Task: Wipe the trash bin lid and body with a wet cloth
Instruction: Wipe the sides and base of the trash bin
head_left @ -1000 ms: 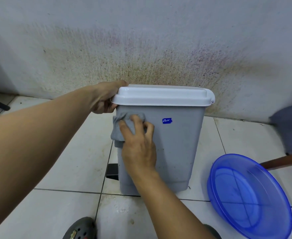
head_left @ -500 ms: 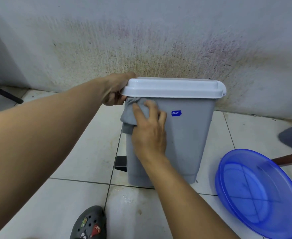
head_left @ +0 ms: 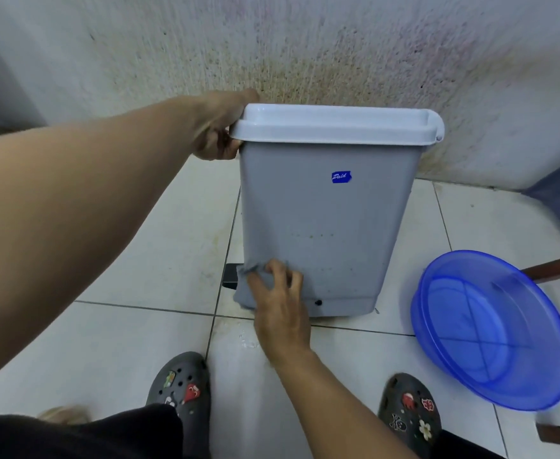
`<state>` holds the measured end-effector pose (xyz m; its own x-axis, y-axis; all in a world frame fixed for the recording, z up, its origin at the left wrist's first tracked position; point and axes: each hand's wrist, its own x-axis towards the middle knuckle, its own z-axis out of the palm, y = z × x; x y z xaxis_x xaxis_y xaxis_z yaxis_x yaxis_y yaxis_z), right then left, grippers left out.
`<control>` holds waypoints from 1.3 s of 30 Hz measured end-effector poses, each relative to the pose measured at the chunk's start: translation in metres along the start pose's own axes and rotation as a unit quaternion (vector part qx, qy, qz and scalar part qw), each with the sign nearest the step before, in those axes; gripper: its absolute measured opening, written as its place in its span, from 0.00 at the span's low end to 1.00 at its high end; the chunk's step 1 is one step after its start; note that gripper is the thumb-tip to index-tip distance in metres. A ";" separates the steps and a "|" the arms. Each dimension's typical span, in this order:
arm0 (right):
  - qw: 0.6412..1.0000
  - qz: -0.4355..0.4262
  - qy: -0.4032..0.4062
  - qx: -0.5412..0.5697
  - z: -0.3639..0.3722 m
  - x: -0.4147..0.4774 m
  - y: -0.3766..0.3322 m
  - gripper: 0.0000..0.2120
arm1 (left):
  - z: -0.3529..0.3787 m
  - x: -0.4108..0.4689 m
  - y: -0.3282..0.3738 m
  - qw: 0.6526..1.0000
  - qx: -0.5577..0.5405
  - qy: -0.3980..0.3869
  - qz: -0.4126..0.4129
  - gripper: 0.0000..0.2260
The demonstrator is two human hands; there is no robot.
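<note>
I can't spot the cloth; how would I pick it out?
Find the grey trash bin with the white lid against the stained wall. At its lower left corner the right hand holds the cloth against it: grey like the bin, but crumpled.

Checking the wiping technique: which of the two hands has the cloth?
The right hand, holding the grey cloth low on the bin body; the left hand only grips the white lid.

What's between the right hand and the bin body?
The grey cloth: the right hand holds it against the bin body, at its lower left corner. The head view shows it.
</note>
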<state>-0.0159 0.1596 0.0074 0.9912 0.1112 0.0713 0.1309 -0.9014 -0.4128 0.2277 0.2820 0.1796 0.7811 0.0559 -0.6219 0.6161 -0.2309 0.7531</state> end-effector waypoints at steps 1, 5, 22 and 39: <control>1.000 0.002 -0.010 0.004 0.001 -0.003 0.002 0.35 | 0.000 0.000 0.000 1.000 0.000 0.004 0.001 0.11; 0.998 0.011 0.050 0.040 -0.025 0.028 -0.006 0.30 | 0.000 0.000 -0.002 1.000 -0.004 0.008 0.008 0.10; 0.999 0.009 0.014 0.030 0.013 -0.002 -0.001 0.32 | 0.000 0.010 -0.002 1.000 0.002 0.007 -0.005 0.13; 0.974 0.216 0.060 0.041 -0.013 -0.040 0.118 0.29 | -0.002 0.016 -0.002 1.000 0.008 -0.017 0.008 0.07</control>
<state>-0.0406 0.0435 -0.0324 0.9457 -0.3242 -0.0221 -0.2914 -0.8161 -0.4990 0.2393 0.2852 0.1680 0.7864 0.0196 -0.6174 0.6022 -0.2465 0.7593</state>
